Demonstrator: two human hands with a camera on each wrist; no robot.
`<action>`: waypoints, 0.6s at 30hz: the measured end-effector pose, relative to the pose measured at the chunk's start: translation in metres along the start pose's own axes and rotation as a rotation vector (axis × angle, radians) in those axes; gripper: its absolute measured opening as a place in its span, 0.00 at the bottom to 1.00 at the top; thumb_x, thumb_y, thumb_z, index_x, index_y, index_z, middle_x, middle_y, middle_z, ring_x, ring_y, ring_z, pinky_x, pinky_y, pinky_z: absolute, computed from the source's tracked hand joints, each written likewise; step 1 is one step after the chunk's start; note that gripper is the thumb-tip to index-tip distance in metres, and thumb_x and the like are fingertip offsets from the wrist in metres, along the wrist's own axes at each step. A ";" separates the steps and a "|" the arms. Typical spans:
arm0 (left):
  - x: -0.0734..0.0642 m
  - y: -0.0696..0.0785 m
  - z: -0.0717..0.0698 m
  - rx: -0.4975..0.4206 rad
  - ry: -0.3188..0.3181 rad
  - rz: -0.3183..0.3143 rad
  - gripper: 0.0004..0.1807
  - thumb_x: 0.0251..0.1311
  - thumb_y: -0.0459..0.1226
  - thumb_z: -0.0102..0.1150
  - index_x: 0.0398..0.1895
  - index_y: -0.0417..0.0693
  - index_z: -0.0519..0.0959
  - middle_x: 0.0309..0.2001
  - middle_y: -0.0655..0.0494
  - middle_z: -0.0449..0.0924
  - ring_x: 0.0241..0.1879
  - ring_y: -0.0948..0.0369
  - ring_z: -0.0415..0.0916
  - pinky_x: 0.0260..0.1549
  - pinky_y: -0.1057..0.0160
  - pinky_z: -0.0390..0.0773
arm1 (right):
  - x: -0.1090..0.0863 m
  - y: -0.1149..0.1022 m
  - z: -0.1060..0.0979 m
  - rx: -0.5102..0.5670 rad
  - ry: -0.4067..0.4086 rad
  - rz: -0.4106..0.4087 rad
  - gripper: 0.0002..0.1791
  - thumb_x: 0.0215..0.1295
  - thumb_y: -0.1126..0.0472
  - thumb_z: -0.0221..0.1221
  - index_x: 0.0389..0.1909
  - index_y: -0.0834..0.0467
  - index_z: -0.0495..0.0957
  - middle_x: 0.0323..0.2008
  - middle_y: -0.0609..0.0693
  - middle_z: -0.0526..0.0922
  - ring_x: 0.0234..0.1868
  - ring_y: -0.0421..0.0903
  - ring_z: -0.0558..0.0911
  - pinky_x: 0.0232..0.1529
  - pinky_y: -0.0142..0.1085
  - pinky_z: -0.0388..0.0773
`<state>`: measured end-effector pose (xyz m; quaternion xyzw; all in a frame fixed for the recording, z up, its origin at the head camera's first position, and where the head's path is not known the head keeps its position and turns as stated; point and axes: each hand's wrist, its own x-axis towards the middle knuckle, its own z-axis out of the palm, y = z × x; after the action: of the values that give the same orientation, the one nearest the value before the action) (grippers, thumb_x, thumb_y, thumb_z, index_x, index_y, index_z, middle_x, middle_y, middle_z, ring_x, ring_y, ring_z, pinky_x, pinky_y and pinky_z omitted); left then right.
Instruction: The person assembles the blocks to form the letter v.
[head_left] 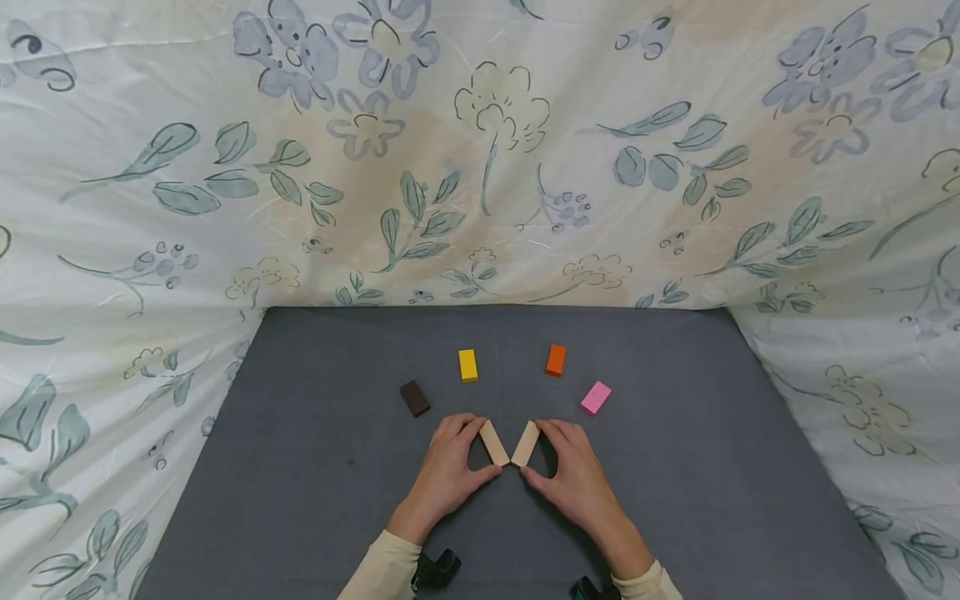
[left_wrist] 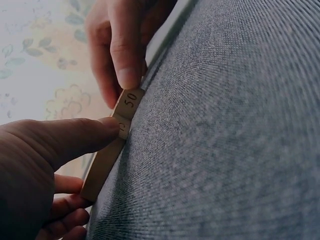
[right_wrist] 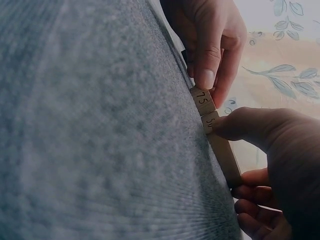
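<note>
My left hand (head_left: 448, 468) pinches a plain wooden block (head_left: 494, 442) lengthwise, thumb at its near end and fingers at its far end. My right hand (head_left: 576, 477) holds a second plain wooden block (head_left: 526, 443) in the same way. Both lie on the grey surface and form a V, their near ends meeting or almost meeting. In the left wrist view the right-hand block (left_wrist: 131, 101) has "50" on its end. The end of the left-hand block (right_wrist: 202, 101) reads "75" in the right wrist view. Each thumb partly covers its own block's number in its own wrist view.
Beyond the hands, a dark brown block (head_left: 415, 398), a yellow block (head_left: 468, 365), an orange block (head_left: 556, 360) and a pink block (head_left: 596, 397) lie in an arc on the grey table (head_left: 300, 467). Floral cloth (head_left: 495, 250) hangs behind and at both sides.
</note>
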<state>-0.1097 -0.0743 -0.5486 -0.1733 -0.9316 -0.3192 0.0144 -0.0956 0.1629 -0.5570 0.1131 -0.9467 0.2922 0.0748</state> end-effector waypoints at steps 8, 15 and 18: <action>0.000 0.000 0.002 0.011 0.015 0.007 0.41 0.60 0.46 0.84 0.72 0.39 0.78 0.66 0.45 0.76 0.66 0.46 0.71 0.66 0.43 0.74 | -0.001 0.000 0.000 0.001 -0.004 0.003 0.43 0.54 0.49 0.84 0.69 0.61 0.80 0.63 0.55 0.81 0.64 0.55 0.76 0.66 0.55 0.76; -0.001 0.000 0.003 0.018 0.033 0.020 0.40 0.60 0.46 0.83 0.73 0.39 0.78 0.66 0.45 0.76 0.67 0.46 0.71 0.66 0.43 0.74 | 0.000 0.001 0.000 0.008 0.000 -0.001 0.43 0.54 0.50 0.83 0.69 0.61 0.80 0.63 0.56 0.81 0.64 0.55 0.76 0.66 0.55 0.76; -0.001 0.000 0.004 0.020 0.032 0.021 0.40 0.60 0.45 0.83 0.73 0.39 0.77 0.66 0.45 0.76 0.67 0.47 0.71 0.65 0.43 0.74 | 0.000 0.001 0.000 0.014 0.004 -0.009 0.43 0.54 0.50 0.83 0.69 0.62 0.80 0.63 0.56 0.81 0.64 0.55 0.76 0.66 0.55 0.76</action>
<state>-0.1089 -0.0723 -0.5521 -0.1779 -0.9325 -0.3123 0.0344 -0.0957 0.1642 -0.5576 0.1174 -0.9440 0.2985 0.0770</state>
